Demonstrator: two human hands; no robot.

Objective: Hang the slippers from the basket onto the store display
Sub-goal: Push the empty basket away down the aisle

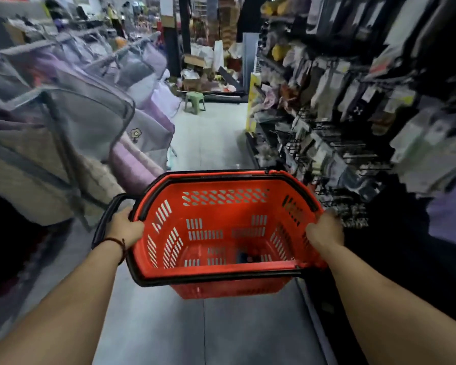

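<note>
We carry a red slotted plastic shopping basket in front of us, lifted clear of the grey floor, with its 2 black handles folded down along the rim. Our left hand grips the left end of the rim with its fingers curled over the edge. Our right hand grips the right end the same way, so both hands are full and neither has a finger free.

The basket's long axis runs across us from hand to hand. Inside we see almost bare red plastic. Only 1 small dark blurred thing lies on the bottom near the close wall, and we cannot tell whether it is a slipper. It lies below and between our hands, slightly nearer the right one.

The store display of black wire hooks, hung with packaged goods, stands along our right side, just beyond the right hand. Grey and lilac fabric goods fill the left side, and a small green plastic stool stands further down the aisle.

We judge that the right hand is the nearer one for hanging. It can only reach down into the basket once the left takes the weight or the basket is set down.
</note>
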